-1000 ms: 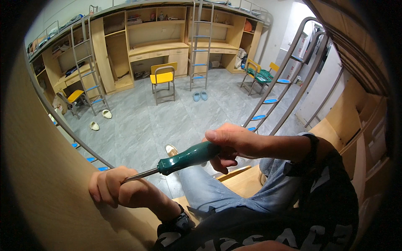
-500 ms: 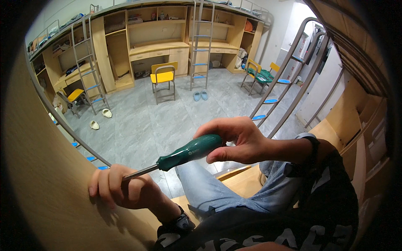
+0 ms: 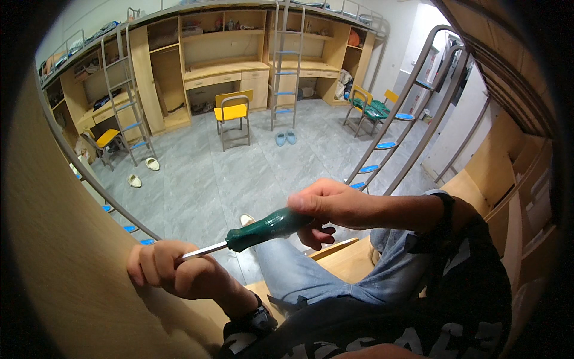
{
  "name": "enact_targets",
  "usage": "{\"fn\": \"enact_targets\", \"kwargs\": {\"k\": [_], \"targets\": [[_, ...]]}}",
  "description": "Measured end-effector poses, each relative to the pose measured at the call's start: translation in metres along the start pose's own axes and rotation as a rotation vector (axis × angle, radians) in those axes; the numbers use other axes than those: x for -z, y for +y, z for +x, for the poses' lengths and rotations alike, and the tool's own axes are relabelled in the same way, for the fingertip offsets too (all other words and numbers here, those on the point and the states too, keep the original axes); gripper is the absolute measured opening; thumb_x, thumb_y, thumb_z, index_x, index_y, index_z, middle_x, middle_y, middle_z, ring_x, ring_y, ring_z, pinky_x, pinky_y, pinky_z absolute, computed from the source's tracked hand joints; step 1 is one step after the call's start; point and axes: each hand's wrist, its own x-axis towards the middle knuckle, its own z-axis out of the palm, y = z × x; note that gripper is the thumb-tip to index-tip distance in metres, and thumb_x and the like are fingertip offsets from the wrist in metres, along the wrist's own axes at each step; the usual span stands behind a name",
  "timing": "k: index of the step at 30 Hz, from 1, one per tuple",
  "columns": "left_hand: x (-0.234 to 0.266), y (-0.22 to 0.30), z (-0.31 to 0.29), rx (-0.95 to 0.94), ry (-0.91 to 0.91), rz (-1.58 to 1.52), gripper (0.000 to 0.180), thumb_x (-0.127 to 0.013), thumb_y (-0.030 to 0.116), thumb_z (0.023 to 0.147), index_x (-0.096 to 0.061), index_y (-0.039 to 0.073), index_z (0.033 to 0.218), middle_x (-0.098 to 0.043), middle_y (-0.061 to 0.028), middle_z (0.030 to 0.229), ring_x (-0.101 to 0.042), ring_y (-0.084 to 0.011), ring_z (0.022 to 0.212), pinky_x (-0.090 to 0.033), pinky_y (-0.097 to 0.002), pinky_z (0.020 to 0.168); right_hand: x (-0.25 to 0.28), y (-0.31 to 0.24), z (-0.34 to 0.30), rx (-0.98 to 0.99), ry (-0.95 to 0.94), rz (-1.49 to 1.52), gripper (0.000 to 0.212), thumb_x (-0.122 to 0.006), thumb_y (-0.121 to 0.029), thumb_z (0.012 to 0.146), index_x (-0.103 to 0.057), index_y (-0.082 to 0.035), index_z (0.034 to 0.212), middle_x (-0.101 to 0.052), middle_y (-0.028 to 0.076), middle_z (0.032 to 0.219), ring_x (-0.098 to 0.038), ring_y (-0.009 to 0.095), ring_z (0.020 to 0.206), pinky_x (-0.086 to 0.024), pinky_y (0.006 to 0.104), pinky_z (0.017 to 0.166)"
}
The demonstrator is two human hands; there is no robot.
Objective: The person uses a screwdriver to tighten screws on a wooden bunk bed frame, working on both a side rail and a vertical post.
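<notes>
A screwdriver (image 3: 269,228) with a dark green handle and a bare metal shaft lies slantwise between my hands, its handle end to the right. My right hand (image 3: 323,209) grips the butt of the handle, thumb on top and fingers curled beneath. Closed around the lower shaft, my left hand (image 3: 176,269) rests against the wooden panel (image 3: 78,263) on the left. The screwdriver's tip is hidden behind my left fingers, so what it touches cannot be seen.
My legs in jeans (image 3: 305,269) are below, over a wooden board (image 3: 341,257). A metal ladder (image 3: 388,143) with blue treads stands close on the right. Across the tiled floor are a yellow chair (image 3: 233,112), blue slippers (image 3: 286,138) and wooden desks (image 3: 224,72).
My right hand has rolled over the handle: the thumb has gone from below to on top, and the fingers from above to underneath. The handle has turned; my left hand stays put.
</notes>
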Motion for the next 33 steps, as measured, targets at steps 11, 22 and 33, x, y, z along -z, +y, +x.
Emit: {"fn": "enact_targets", "kwargs": {"k": [11, 22, 33], "targets": [[0.000, 0.006, -0.002, 0.030, -0.020, 0.035, 0.022, -0.042, 0.023, 0.096, -0.051, 0.008, 0.084, -0.040, -0.0018, 0.066, -0.036, -0.0136, 0.063, -0.042, -0.0253, 0.049, -0.003, -0.004, -0.002, 0.195, 0.077, -0.047, 0.036, -0.059, -0.033, 0.090, -0.062, 0.000, 0.103, -0.062, 0.006, 0.069, -0.056, 0.008, 0.057, -0.043, 0.0189, 0.048], [0.001, -0.004, -0.001, -0.002, 0.012, -0.047, 0.022, -0.045, 0.028, 0.094, -0.052, 0.008, 0.090, -0.050, -0.0055, 0.075, -0.047, -0.0150, 0.074, -0.048, -0.0267, 0.052, -0.006, 0.002, -0.003, 0.765, 0.226, -0.582, 0.044, -0.073, -0.001, 0.073, -0.050, -0.003, 0.110, -0.056, 0.010, 0.100, -0.060, 0.014, 0.086, -0.051, 0.0245, 0.070], [0.000, -0.012, -0.002, -0.029, -0.028, -0.166, 0.021, -0.041, 0.024, 0.098, -0.046, 0.012, 0.081, -0.036, 0.0025, 0.069, -0.035, -0.0089, 0.062, -0.037, -0.0216, 0.057, -0.006, 0.003, -0.002, 0.422, 0.017, -0.404, 0.043, -0.063, -0.027, 0.087, -0.046, -0.007, 0.122, -0.059, 0.010, 0.092, -0.058, 0.013, 0.072, -0.046, 0.0231, 0.057]]}}
